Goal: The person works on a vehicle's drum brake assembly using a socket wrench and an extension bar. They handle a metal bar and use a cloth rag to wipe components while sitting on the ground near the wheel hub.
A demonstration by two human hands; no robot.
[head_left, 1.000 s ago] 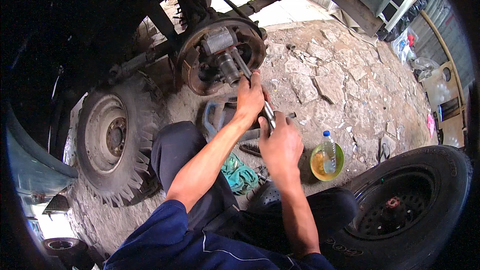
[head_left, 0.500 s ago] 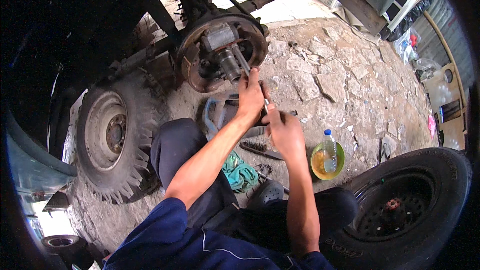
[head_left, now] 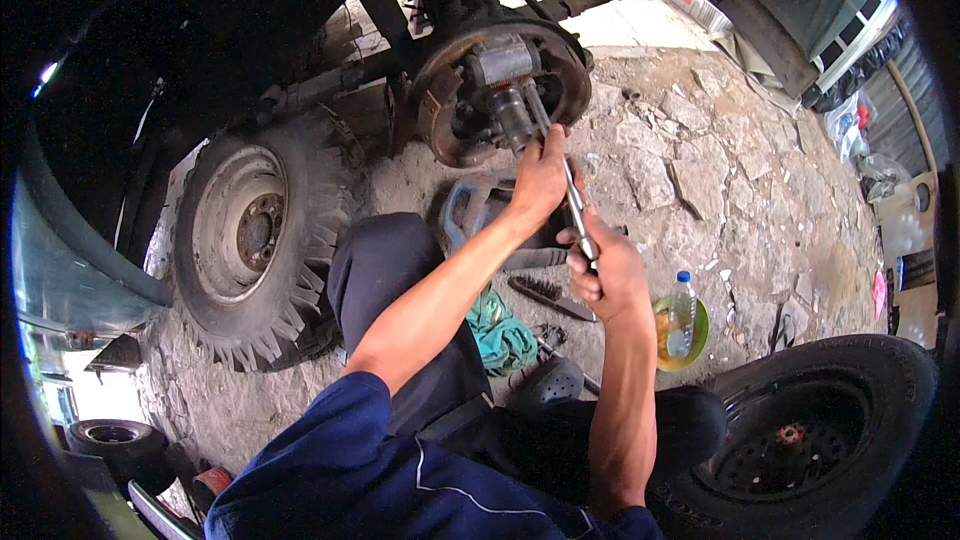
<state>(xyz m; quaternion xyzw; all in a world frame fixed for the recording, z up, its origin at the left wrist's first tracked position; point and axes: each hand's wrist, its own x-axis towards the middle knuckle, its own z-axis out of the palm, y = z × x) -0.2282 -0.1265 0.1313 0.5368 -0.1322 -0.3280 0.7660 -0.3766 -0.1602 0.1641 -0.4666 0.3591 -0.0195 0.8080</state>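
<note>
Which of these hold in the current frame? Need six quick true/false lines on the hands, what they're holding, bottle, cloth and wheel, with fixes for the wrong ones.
1. The left hand is nearer the hub than the right hand. True.
2. The right hand holds a hammer. False: it holds a metal bar.
3. The left hand is empty. False: it is on the same bar.
4. A teal cloth lies left of the bottle. True.
5. The bottle's cap is red. False: it is blue.
6. A wheel is left of the person's left knee. True.
</note>
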